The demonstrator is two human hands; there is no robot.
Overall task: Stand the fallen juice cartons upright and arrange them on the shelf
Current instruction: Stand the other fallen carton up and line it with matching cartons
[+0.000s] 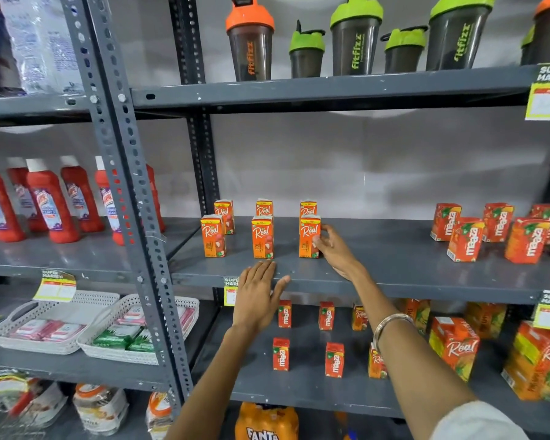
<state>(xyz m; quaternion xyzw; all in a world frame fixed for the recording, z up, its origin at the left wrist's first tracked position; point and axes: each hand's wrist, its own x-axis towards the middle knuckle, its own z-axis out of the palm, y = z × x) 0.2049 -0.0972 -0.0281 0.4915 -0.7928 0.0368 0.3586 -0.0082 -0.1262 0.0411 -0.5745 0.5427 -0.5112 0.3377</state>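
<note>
Several small orange Real juice cartons stand upright in two rows on the grey middle shelf (394,258). The front row holds a left carton (213,235), a middle carton (262,237) and a right carton (308,238); three more stand behind them. My right hand (332,249) touches the right side of the front right carton, fingers curled around its edge. My left hand (257,296) lies flat and open on the shelf's front edge, just below the middle carton, holding nothing.
Orange Maaza cartons (464,239) stand at the right of the same shelf. Shaker bottles (250,42) fill the shelf above. More cartons (334,360) sit on the shelf below. Red cleaner bottles (51,204) and white baskets (45,325) occupy the left rack.
</note>
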